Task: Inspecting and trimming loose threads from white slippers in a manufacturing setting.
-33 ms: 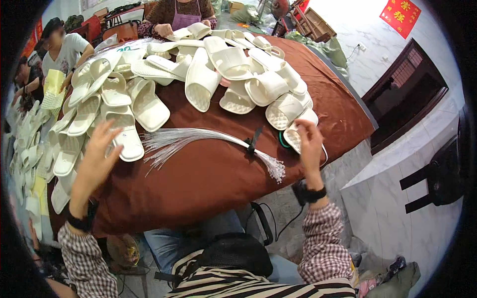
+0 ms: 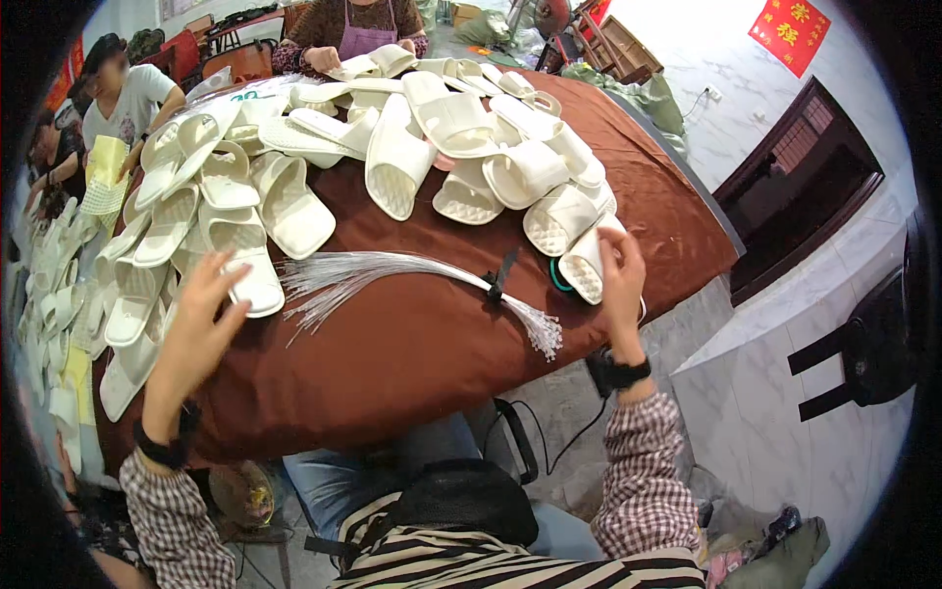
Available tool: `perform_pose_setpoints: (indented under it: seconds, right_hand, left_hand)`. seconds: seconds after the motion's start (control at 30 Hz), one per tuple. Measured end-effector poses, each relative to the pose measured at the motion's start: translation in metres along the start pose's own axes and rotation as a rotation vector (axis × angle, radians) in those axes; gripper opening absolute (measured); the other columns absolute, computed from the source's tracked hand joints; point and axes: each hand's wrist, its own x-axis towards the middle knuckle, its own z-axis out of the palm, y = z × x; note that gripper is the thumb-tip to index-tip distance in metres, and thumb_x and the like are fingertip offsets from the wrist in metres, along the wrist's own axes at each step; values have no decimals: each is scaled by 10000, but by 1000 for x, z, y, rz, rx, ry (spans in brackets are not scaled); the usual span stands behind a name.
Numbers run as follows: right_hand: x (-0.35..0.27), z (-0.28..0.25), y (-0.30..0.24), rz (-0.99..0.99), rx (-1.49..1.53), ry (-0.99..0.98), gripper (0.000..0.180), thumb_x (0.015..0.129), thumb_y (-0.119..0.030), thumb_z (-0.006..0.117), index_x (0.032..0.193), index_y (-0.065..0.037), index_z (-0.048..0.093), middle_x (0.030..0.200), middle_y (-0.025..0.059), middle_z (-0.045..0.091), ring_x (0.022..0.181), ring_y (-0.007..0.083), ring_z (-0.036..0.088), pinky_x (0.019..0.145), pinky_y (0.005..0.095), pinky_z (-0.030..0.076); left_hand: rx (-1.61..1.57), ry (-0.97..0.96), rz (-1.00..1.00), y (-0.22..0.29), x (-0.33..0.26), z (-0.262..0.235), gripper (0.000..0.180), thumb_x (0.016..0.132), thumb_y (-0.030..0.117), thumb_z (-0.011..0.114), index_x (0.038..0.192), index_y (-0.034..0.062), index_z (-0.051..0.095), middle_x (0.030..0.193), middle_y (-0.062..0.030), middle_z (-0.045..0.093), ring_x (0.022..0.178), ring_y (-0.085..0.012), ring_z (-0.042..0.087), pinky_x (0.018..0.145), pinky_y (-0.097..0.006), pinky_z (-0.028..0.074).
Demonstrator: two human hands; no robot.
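My left hand [image 2: 201, 319] hovers at the left side of the brown-covered table with thumb and fingers apart. It is nearest a cream slipper [image 2: 258, 291], whose toe lies just right of my fingertips. My right hand [image 2: 625, 285] is raised at the table's right edge, fingers curved and apart. Beside those fingers lies another cream slipper [image 2: 583, 267]; the hand hides part of it, so contact is unclear. Between my hands rests a bundle of thin clear plastic strands [image 2: 412, 263], bound near one end by a black tie [image 2: 500, 278].
Many cream slippers [image 2: 397, 162] are heaped across the brown cloth [image 2: 392, 363]. A green loop [image 2: 559, 276] shows by the right slipper. A person in a purple apron [image 2: 368, 34] is across the table; others are at the left. A black bag [image 2: 873, 339] hangs at right.
My left hand has shifted slightly right and down. My right hand has moved a little right and down, uncovering more of the slipper beside it.
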Motion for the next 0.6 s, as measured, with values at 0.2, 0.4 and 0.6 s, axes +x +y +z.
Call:
perform_pose_setpoints:
  seconds: [0.2,0.4,0.6]
  right_hand:
    - [65,-3,80,128,-306,-145,477,847,-258,720,1241,-21,592,1068,213,652,982,270,645,864,370,511]
    - [87,6,75,258,-373,-405,533,804,-292,750,1254,-41,611,935,161,714,837,203,685,751,340,541]
    - [103,-31,72,358,10,-444,275,881,-192,707,1059,14,672,845,94,698,702,143,657,608,283,522]
  left_hand:
    - [-178,-94,55,45,-38,43,432,871,88,644,1298,48,587,1457,-178,456,1406,-380,339,1163,-435,272]
    - [-291,-37,-22,36,-63,86,384,883,96,643,1264,59,620,1445,-161,474,1409,-362,343,1155,-448,283]
    - [-313,77,1,31,-68,99,306,878,109,642,1176,41,668,1395,-157,521,1385,-363,375,1150,-472,281]
